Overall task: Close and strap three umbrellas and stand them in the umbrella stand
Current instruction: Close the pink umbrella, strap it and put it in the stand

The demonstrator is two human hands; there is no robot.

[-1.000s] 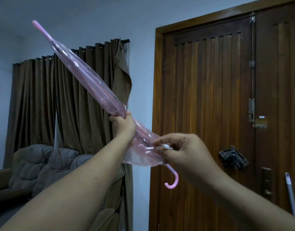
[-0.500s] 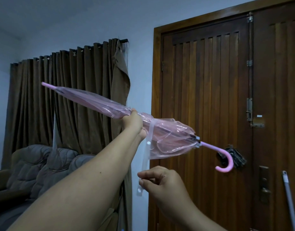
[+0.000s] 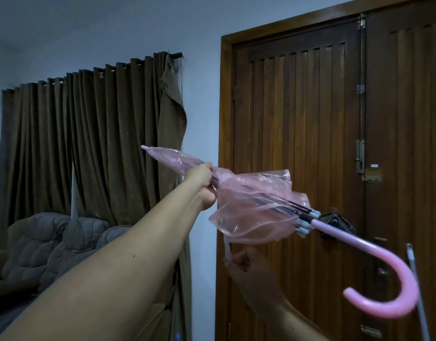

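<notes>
pink umbrella (image 3: 251,207) folded, held in the air before the wooden door (image 3: 310,143), tip toward the brown curtain (image 3: 89,143), hooked handle near the camera. left hand (image 3: 201,184) grips its canopy mid-length. right hand (image 3: 246,267) below pinches the hanging strap (image 3: 227,249). grey sofa (image 3: 52,242) lower left.

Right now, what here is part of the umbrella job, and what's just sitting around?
Part of the job:
pink umbrella, gripped by the left hand
its strap, pinched by the right hand

Just there:
curtain
wooden door
sofa
</notes>
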